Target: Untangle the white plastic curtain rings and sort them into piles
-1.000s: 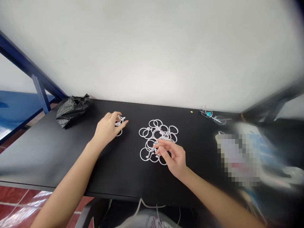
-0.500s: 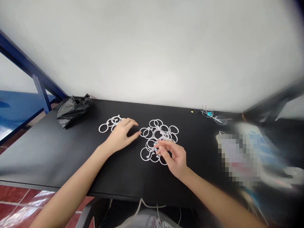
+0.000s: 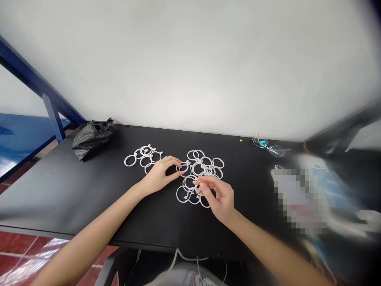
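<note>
Several thin white rings (image 3: 205,162) with small clip-like tabs lie in an overlapping pile on the black table (image 3: 143,222). At the pile's left edge, my left hand (image 3: 166,171) has its thumb and forefinger closed on the rim of one white ring (image 3: 183,172). My right hand (image 3: 220,196) is over the near right side of the pile, thumb and fingertips drawn together in a pinch. Whatever is between those fingertips is too small to make out. A smaller group of white rings (image 3: 130,160) lies left of my left hand, which partly covers it.
A crumpled black plastic bag (image 3: 92,139) sits at the back left. Eyeglasses (image 3: 275,150) and a small yellow bit (image 3: 241,140) lie near the wall. At right is a blurred-out flat item (image 3: 300,198) beside pale plastic packaging (image 3: 330,186). A chair arm (image 3: 111,266) stands below the front edge.
My left hand has moved right, from near the smaller group to the pile, and its fingers have closed on a ring. More of the left group now shows. My right hand stays almost still.
</note>
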`<action>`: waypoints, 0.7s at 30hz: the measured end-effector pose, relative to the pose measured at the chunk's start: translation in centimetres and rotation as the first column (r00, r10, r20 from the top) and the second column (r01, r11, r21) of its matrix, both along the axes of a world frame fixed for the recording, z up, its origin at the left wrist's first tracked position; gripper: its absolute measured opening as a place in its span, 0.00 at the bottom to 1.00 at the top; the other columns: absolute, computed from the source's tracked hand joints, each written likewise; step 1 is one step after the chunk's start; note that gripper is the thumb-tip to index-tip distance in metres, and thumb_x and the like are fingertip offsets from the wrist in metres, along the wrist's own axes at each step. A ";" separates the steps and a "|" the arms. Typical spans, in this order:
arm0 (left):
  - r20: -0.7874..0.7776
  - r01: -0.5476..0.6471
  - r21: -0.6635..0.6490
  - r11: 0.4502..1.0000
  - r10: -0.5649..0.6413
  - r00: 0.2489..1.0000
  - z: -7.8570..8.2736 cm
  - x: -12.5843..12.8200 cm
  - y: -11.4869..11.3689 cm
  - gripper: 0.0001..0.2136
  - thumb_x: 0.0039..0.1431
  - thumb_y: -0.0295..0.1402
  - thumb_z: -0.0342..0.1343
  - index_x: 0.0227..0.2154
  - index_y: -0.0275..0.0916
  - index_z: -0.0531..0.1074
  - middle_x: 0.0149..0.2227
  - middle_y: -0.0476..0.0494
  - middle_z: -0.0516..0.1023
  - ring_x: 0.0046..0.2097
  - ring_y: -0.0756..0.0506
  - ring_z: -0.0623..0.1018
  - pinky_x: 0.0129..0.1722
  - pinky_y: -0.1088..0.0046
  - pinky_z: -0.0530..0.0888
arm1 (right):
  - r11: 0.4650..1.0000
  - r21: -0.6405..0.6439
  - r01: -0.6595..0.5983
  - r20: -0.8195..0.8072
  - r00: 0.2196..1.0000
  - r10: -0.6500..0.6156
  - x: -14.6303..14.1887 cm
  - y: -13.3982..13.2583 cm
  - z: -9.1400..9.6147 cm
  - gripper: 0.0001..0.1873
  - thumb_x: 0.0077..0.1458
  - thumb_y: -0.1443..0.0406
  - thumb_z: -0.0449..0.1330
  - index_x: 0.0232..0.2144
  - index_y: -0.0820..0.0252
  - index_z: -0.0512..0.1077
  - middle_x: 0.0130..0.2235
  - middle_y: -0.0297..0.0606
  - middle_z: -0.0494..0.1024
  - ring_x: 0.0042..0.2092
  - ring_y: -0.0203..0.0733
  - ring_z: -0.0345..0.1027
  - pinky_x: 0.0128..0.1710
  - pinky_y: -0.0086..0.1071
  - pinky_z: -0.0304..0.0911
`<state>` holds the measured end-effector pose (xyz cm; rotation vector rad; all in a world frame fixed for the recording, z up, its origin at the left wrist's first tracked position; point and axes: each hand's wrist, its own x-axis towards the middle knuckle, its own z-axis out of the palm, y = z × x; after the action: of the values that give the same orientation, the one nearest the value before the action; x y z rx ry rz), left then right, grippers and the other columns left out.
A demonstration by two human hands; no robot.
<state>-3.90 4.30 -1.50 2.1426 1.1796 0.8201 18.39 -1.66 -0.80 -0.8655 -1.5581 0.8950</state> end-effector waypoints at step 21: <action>0.507 0.354 -0.346 0.869 -0.144 0.850 2.5 1.4 -1.9 0.14 0.59 0.37 0.60 0.45 0.37 0.69 0.48 0.36 0.76 0.48 0.42 0.78 0.50 0.60 0.76 | 0.986 -0.163 0.046 0.015 0.999 -0.045 -0.4 0.2 -0.3 0.05 0.59 0.64 0.61 0.35 0.58 0.78 0.30 0.37 0.78 0.29 0.38 0.74 0.27 0.31 0.74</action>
<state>-2.52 2.37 1.05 1.5701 0.7147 0.8051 18.00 -1.42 -1.07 -1.0203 -1.4834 0.9967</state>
